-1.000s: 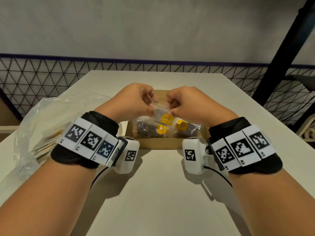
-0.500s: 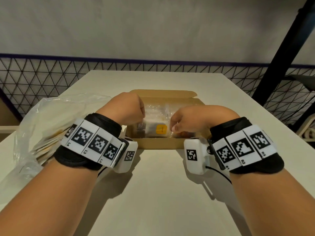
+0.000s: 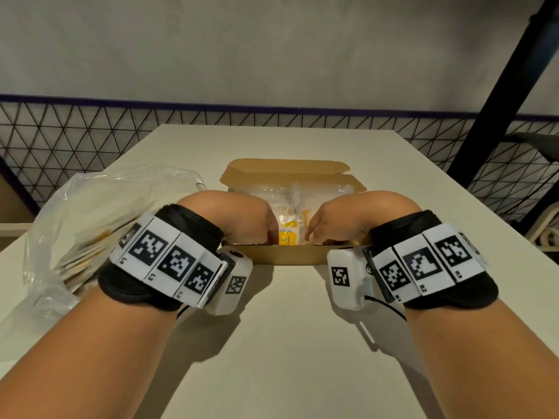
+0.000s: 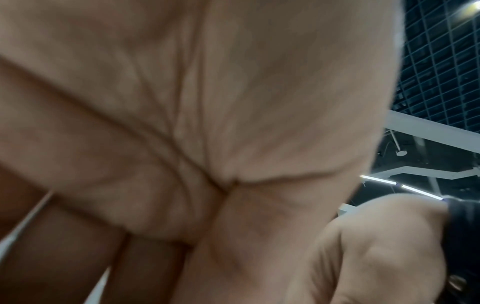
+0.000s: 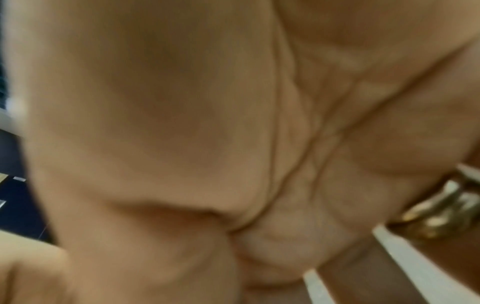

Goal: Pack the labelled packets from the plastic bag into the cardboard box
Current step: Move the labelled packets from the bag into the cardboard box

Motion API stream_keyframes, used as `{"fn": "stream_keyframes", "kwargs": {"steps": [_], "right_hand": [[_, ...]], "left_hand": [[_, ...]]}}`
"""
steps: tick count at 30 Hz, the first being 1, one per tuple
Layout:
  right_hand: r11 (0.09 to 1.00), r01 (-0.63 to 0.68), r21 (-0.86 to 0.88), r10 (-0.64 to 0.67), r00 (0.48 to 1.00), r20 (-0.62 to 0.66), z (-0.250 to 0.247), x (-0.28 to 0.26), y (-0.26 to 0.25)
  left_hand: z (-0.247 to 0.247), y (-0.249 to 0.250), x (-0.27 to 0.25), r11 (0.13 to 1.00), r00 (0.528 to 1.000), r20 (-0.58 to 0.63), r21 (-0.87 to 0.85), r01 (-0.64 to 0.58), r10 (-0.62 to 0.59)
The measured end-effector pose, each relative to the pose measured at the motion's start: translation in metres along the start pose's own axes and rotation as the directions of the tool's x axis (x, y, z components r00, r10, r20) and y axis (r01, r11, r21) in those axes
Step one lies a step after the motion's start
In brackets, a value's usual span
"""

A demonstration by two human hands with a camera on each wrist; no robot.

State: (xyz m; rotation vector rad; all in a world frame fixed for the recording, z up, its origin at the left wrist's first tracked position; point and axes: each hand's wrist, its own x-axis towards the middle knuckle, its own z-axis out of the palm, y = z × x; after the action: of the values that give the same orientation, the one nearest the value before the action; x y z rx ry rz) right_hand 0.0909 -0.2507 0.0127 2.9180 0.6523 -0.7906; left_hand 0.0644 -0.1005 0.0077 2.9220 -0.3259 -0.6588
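**Both hands down in the box, settling a packet**

The left hand and the right hand are bent down over the near wall of the shallow brown cardboard box, knuckles up and fingers hidden inside it. Between the two hands sits a clear packet with a yellow label, lying among other clear packets that fill the box beyond the knuckles. Whether either hand pinches that packet, presses it flat or merely rests on it cannot be told: the head view hides the fingertips, and both wrist views show only blurred palm.

Well out to the left of the left hand, the crumpled clear plastic bag lies on the pale table with more flat packets inside it.

The step in hand looks like seating a packet in the box. With stock left in the bag, the task seems only partly done. The next move probably calls for lifting both hands clear without dragging packets out, then reaching left into the bag's mouth.
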Motion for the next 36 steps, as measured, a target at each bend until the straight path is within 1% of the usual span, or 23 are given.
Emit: {"fn": "stream_keyframes", "kwargs": {"steps": [3,8,11,15,19,23,26,28,29,31,33,36], "right_hand": [[0.999,0.022,0.044,-0.022,1.000,-0.004,0.001,0.003,-0.001],[0.999,0.012,0.036,-0.012,1.000,0.010,0.003,0.008,-0.003],[0.999,0.027,0.041,-0.028,0.999,0.021,0.002,0.006,-0.003],[0.997,0.078,0.015,-0.078,0.997,0.028,0.001,0.001,-0.006],[0.995,0.097,-0.014,-0.096,0.995,0.035,0.002,-0.001,-0.006],[0.996,0.084,-0.012,-0.084,0.996,0.040,0.000,-0.003,-0.005],[0.999,0.045,0.024,-0.045,0.998,0.037,-0.001,-0.003,-0.003],[0.999,0.022,0.038,-0.023,0.999,0.028,-0.001,-0.002,-0.002],[0.999,0.015,0.038,-0.016,1.000,0.023,-0.001,-0.002,-0.001],[0.999,0.007,0.036,-0.007,1.000,0.014,-0.001,-0.002,-0.001],[0.999,0.004,0.040,-0.004,1.000,-0.002,-0.002,-0.002,0.000],[0.998,0.010,0.070,-0.009,1.000,-0.023,-0.003,-0.003,0.002]], "left_hand": [[0.000,0.000,-0.001,0.998,0.999,0.031,0.051,0.022,-0.024],[0.001,-0.001,0.003,0.994,0.999,0.020,0.100,0.034,-0.037],[0.000,-0.002,0.004,0.994,0.999,0.017,0.105,0.035,-0.037],[-0.001,-0.002,0.003,0.995,0.999,0.022,0.093,0.040,-0.042],[-0.001,0.000,0.003,0.990,0.997,0.054,0.138,0.041,-0.049],[0.000,-0.002,0.005,0.980,0.996,0.059,0.195,0.051,-0.064],[0.001,-0.005,0.007,0.967,0.995,0.058,0.246,0.066,-0.083],[0.001,-0.005,0.007,0.965,0.994,0.062,0.252,0.067,-0.085],[0.001,-0.004,0.007,0.970,0.995,0.062,0.233,0.068,-0.084],[-0.001,-0.005,0.004,0.987,0.996,0.041,0.140,0.078,-0.084],[-0.005,-0.008,0.002,0.996,0.996,-0.018,0.013,0.090,-0.090],[-0.009,-0.015,-0.004,0.982,0.989,-0.094,-0.159,0.102,-0.118]]}}
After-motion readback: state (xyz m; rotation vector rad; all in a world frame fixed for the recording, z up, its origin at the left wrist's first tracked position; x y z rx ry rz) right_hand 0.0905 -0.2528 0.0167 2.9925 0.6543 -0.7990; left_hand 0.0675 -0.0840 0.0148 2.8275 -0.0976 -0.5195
